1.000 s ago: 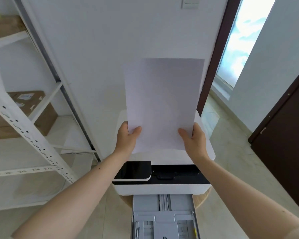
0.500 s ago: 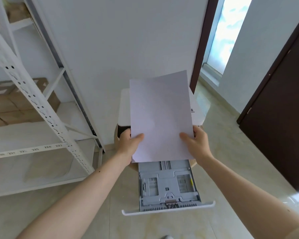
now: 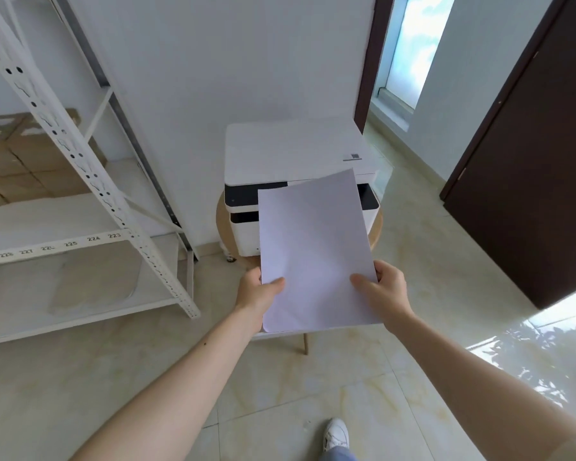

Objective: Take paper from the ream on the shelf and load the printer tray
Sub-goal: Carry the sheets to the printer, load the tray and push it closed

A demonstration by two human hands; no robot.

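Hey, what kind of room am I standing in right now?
Probably a small office storeroom: a white printer on a round wooden stool and a metal shelf rack with numbered labels, holding cardboard boxes.

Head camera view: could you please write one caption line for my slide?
Both hands, left hand and right hand, hold white paper in front of the white printer on a round wooden stool.

Matt white paper [image 3: 313, 247], glossy tiled floor [image 3: 313, 387] — perforated painted-metal shelf [image 3: 80, 154], cardboard boxes [image 3: 20, 161].
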